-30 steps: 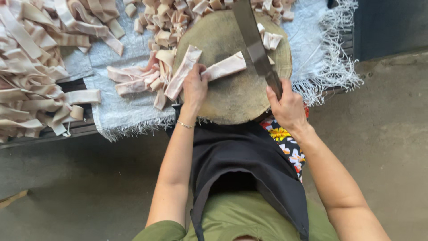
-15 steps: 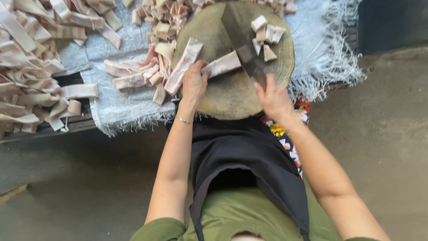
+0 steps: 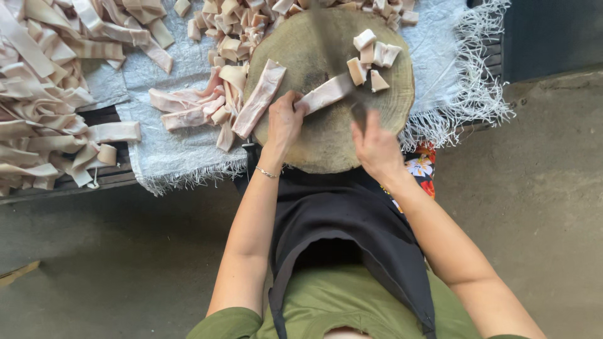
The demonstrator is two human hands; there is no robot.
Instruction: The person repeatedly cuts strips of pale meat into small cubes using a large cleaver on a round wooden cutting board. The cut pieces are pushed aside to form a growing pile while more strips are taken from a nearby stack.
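My left hand (image 3: 284,122) presses down on a long pale strip of fatty meat (image 3: 325,94) lying across a round wooden chopping block (image 3: 326,138). My right hand (image 3: 375,147) grips the handle of a cleaver (image 3: 336,59), whose blade is blurred by motion above the strip's far end. Several cut chunks (image 3: 374,59) lie on the block just right of the blade. A second strip (image 3: 259,99) rests on the block's left edge, beside my left hand.
A white woven cloth with a frayed fringe (image 3: 176,150) lies under the block. Heaps of long meat strips (image 3: 50,100) sit at the left, and cut pieces (image 3: 232,28) at the top. Grey concrete floor (image 3: 540,188) lies to the right and below.
The cleaver has swung up and down across the strip. More cut chunks now lie on the block's right side, and the strip under my left hand is shorter.
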